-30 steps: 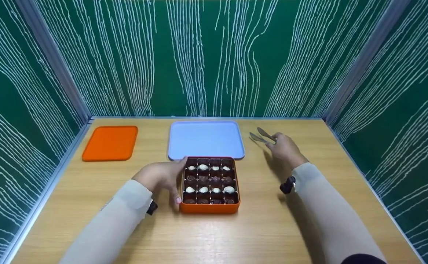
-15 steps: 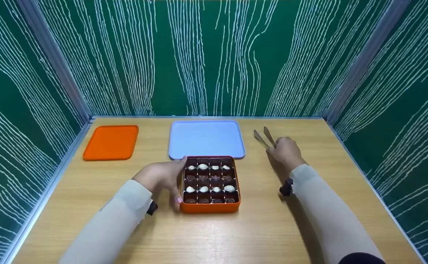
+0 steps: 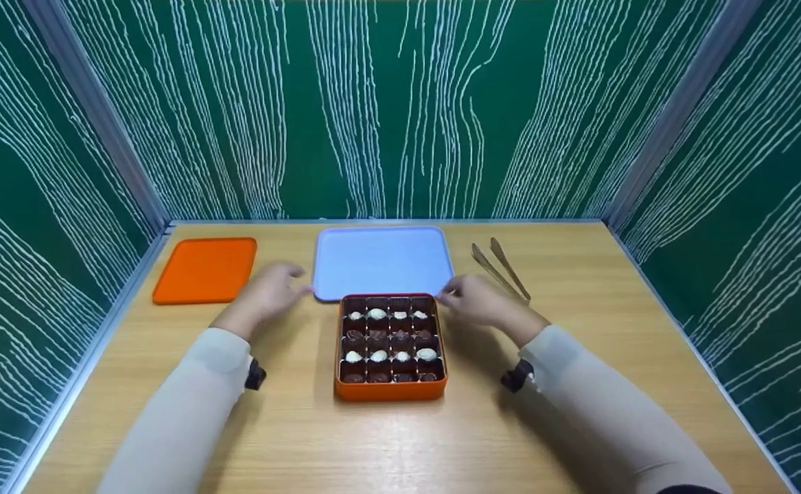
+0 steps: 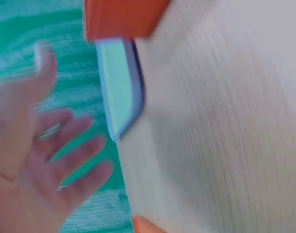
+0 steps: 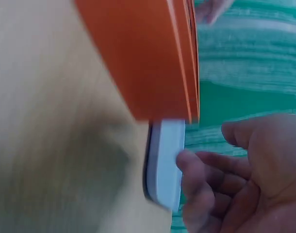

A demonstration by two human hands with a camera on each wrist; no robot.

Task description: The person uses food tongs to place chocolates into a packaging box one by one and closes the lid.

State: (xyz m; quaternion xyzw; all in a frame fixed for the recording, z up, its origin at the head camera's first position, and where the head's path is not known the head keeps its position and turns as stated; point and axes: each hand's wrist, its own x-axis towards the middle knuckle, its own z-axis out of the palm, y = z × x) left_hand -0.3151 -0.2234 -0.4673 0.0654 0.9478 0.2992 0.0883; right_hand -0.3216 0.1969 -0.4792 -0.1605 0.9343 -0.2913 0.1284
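An orange box (image 3: 391,391) of chocolates sits near the middle of the table, its dark divided insert holding rows of white and brown chocolates (image 3: 377,336). Left of the box, my left hand (image 3: 270,291) is in the air with fingers spread, between the orange tray and the blue tray (image 3: 383,264). The left wrist view shows that palm (image 4: 22,160) holding nothing. My right hand (image 3: 479,300) is by the box's far right corner, near the blue tray's corner. In the right wrist view its fingers (image 5: 194,189) are loosely bent around nothing. Tongs (image 3: 500,267) lie behind the right hand.
An orange tray (image 3: 206,271) lies at the back left of the wooden table (image 3: 400,446). Green panels (image 3: 434,110) with white streaks stand behind the table and on both sides.
My right hand has let go of the tongs, leaving them on the table, and has moved left toward the box. My left hand has left the box's side and moved up and left.
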